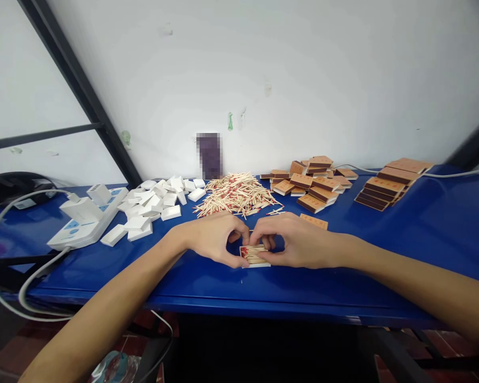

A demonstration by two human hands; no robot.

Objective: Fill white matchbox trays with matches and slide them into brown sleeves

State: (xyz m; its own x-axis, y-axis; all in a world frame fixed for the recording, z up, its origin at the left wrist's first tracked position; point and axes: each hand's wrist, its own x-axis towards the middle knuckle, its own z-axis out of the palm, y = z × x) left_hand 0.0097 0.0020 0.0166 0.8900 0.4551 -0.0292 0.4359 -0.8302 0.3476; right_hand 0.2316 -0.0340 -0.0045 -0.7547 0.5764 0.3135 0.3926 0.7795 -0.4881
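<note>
A small white matchbox tray [260, 265] filled with matches [250, 254] lies near the front of the blue table, red heads toward its left end. My left hand [211, 239] grips the tray's left end, its thumb at the near corner and its curled fingers at the far side. At the right part, my right hand [297, 243] has thumb and bent fingers closed over the matches. Part of the tray is hidden under the fingers. Just behind my hands rises a loose heap of matches [239, 194]. Beyond my right hand lies a single orange matchbox sleeve [314, 221].
White empty trays [149, 202] are piled at the left, beside a power strip [88, 218] with plugs and cables. Brown-orange matchbox sleeves [313, 181] lie piled at the back right, with a neater stack [391, 183] farther right. A dark blurred rectangle [210, 155] stands against the wall.
</note>
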